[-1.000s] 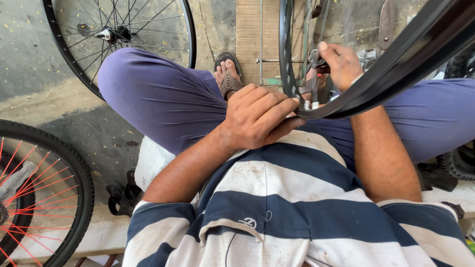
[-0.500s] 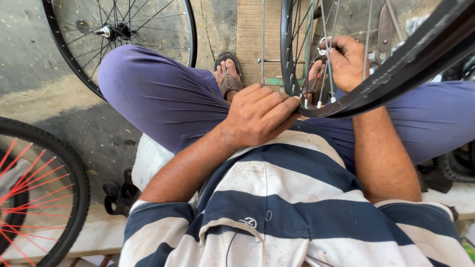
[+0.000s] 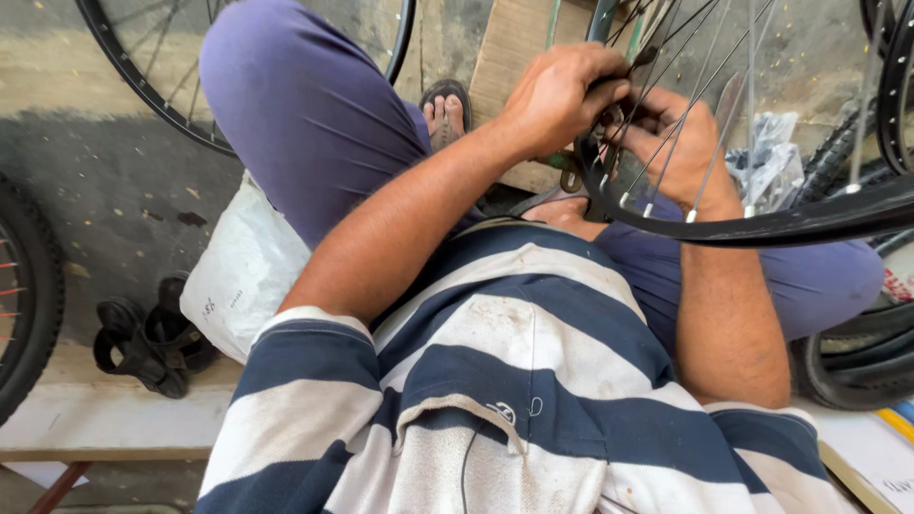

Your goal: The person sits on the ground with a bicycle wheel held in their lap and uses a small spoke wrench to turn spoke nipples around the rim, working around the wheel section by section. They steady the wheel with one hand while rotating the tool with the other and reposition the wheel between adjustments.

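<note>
A black bicycle wheel rim (image 3: 762,227) with thin silver spokes (image 3: 666,143) rests over my lap, and both hands work inside it. My left hand (image 3: 557,95) is closed around a small dark part close to the wheel's hub (image 3: 609,128). Behind the spokes, my right hand (image 3: 681,148) curls its fingers around the same spot at the hub. The two hands touch each other there. What exactly each hand grips is hidden by the fingers. I sit cross-legged in purple trousers (image 3: 305,114) and a striped shirt.
Another spoked wheel (image 3: 190,105) leans at the top left. A tyred wheel with red spokes (image 3: 19,286) stands at the left edge. A white sack (image 3: 243,276) lies under my left leg, black straps (image 3: 143,338) beside it. Stacked tyres (image 3: 857,352) sit at the right.
My left hand has left my lap and gone up into the wheel beside my right hand. The rim has dropped lower and closer to my body.
</note>
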Action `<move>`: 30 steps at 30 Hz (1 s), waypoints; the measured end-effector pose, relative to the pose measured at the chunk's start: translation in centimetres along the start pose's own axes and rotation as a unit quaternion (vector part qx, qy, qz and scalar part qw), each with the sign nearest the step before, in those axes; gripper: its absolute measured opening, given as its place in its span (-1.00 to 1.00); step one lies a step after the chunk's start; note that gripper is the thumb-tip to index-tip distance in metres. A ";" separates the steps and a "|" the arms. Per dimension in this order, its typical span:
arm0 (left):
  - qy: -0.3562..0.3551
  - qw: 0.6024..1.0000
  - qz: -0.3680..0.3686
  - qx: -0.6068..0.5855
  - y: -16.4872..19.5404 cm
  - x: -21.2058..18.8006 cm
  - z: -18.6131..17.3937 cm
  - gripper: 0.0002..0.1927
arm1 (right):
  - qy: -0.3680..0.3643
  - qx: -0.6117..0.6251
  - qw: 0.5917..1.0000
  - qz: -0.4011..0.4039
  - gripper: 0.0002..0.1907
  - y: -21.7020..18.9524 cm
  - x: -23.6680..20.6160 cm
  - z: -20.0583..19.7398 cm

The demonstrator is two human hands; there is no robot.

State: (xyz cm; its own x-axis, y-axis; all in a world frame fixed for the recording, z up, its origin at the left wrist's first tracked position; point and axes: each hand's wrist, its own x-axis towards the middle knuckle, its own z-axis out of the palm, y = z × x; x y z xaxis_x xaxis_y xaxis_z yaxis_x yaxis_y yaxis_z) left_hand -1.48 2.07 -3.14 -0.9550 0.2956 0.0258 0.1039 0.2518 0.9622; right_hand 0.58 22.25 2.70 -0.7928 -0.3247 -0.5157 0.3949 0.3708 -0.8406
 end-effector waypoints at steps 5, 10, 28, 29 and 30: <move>0.015 0.999 0.024 0.017 -0.2 -0.3 -0.1 -0.83 | 0.018 -0.018 0.999 -0.032 -0.72 0.9 0.3 0.2; 0.017 1.000 0.018 0.015 0.6 -0.6 -0.6 -0.83 | -0.032 -0.003 0.999 -0.020 -0.76 1.3 -0.1 0.4; -0.051 0.990 0.017 0.131 0.7 -1.5 2.0 -0.53 | 0.041 -0.100 0.984 -0.139 -0.53 1.0 -3.0 1.2; -0.041 0.991 0.064 0.107 0.5 -1.6 1.2 -0.46 | 0.043 -0.186 0.972 -0.137 -0.56 0.1 -3.7 1.2; -0.065 0.988 0.115 0.081 0.3 -1.7 0.3 -0.52 | 0.044 -0.271 0.952 -0.134 -0.60 -0.9 -4.8 1.3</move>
State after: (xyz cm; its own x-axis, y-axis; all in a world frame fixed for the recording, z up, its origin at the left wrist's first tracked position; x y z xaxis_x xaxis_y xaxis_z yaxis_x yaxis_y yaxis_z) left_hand 0.23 1.91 -2.95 -0.8578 0.4761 0.1938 0.3677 0.3048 0.8786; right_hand 4.66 22.30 5.74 -0.8770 -0.4051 -0.2586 -0.1055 0.6872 -0.7187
